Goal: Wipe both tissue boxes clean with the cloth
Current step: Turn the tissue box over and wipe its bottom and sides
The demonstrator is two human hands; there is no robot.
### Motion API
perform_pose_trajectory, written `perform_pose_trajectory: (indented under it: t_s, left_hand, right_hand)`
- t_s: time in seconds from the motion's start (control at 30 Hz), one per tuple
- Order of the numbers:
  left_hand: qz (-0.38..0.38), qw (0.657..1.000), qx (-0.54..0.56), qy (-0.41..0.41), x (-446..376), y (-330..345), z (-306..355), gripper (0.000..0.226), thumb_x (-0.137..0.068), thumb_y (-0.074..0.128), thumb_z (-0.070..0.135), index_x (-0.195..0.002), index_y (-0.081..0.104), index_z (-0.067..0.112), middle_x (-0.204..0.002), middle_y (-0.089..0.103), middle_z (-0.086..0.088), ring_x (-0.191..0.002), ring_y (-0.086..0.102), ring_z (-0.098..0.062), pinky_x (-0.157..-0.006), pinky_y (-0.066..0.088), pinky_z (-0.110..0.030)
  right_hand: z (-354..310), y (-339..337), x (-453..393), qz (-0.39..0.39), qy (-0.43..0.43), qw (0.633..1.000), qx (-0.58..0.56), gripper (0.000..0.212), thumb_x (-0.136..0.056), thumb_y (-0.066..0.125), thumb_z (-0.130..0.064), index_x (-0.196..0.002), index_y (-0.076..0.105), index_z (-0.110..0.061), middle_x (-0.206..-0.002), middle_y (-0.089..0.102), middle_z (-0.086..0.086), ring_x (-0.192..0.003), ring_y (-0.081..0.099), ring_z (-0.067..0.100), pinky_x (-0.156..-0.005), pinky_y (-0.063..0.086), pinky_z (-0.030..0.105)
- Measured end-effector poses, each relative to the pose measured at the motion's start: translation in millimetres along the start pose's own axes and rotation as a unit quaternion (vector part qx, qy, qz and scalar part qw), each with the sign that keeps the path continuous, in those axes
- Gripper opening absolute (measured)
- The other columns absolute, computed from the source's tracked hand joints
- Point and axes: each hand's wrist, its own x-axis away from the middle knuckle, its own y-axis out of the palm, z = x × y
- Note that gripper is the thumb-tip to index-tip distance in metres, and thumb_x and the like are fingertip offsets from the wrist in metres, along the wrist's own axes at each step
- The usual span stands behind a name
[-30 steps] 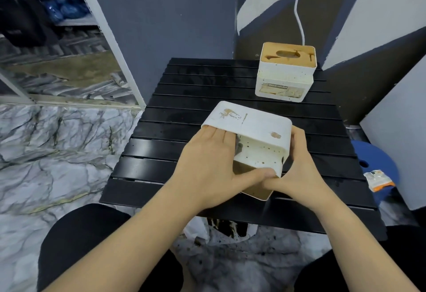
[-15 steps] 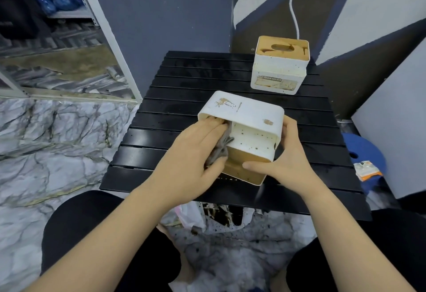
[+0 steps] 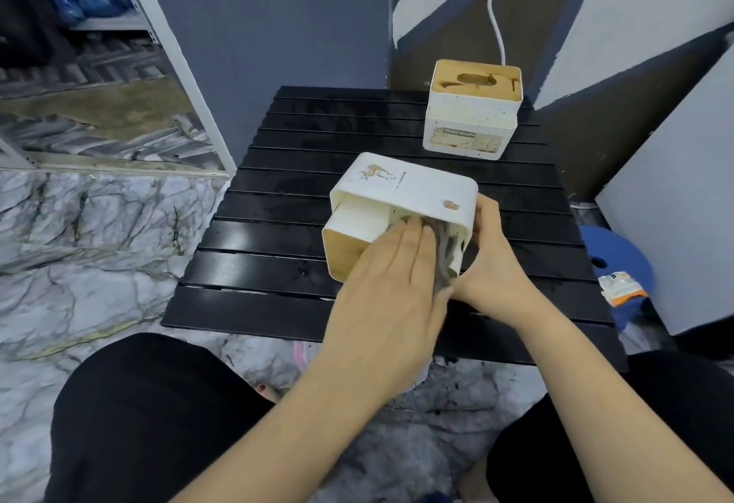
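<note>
A white tissue box (image 3: pixel 401 192) with brown stains lies tipped on its side on the black slatted table (image 3: pixel 278 240), its wooden lid facing me. My left hand (image 3: pixel 397 276) lies over the box's near face with straight fingers, pressing a grey cloth (image 3: pixel 445 252) against it. My right hand (image 3: pixel 492 264) grips the box's right side, fingers curled round its edge. A second white tissue box (image 3: pixel 470 121) with a wooden slotted top stands upright at the table's far right.
A white cable (image 3: pixel 496 13) hangs down the wall behind the far box. A blue stool (image 3: pixel 619 256) with an orange-and-white packet (image 3: pixel 621 288) stands right of the table. A metal shelf frame (image 3: pixel 174 65) rises at the left over marble flooring.
My left hand has slid the cloth from the box's left side across to the right of its near face. The box has turned slightly, showing more of its left end.
</note>
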Motion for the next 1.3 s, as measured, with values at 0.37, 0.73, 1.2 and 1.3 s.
perform_pose_trajectory:
  t_s: [0.37,0.73,1.2,1.3]
  left_hand:
    - [-0.049,0.996,0.002,-0.072,-57,0,18,0.091,-0.085,0.028,0.081,-0.125,0.066,0.010,-0.118,0.068,-0.009,-0.115,0.055,-0.030,-0.104,0.040,-0.041]
    - [0.059,0.980,0.144,0.121,-22,18,-28,0.044,-0.104,0.053,0.033,-0.137,0.060,0.005,-0.140,0.061,-0.005,-0.132,0.053,-0.022,-0.115,0.038,-0.034]
    - [0.006,0.999,0.047,0.008,-46,3,7,0.071,-0.086,0.042,0.080,-0.111,0.062,0.016,-0.110,0.064,0.001,-0.107,0.053,-0.020,-0.094,0.037,-0.032]
    - [0.040,0.996,0.075,0.017,-46,9,4,0.058,-0.091,0.051,0.070,-0.105,0.064,0.015,-0.102,0.065,0.001,-0.100,0.054,-0.019,-0.085,0.035,-0.028]
  right_hand:
    - [5,0,1,0.024,-0.040,0.998,0.032,0.081,-0.078,0.080,-0.001,-0.141,0.033,-0.023,-0.131,0.049,-0.022,-0.116,0.050,-0.019,-0.094,0.040,0.003]
    - [4,1,2,0.009,-0.006,1.000,0.003,0.114,-0.058,0.091,-0.032,-0.150,0.024,-0.036,-0.140,0.048,-0.023,-0.127,0.051,-0.008,-0.098,0.048,0.014]
    - [-1,0,2,0.006,-0.008,0.999,0.030,0.104,-0.066,0.088,-0.015,-0.144,0.025,-0.040,-0.132,0.046,-0.027,-0.116,0.050,-0.019,-0.090,0.044,0.003]
    - [0,1,2,0.015,-0.019,0.999,0.048,0.090,-0.070,0.080,-0.034,-0.144,0.028,-0.036,-0.128,0.049,-0.026,-0.113,0.054,-0.012,-0.093,0.049,0.011]
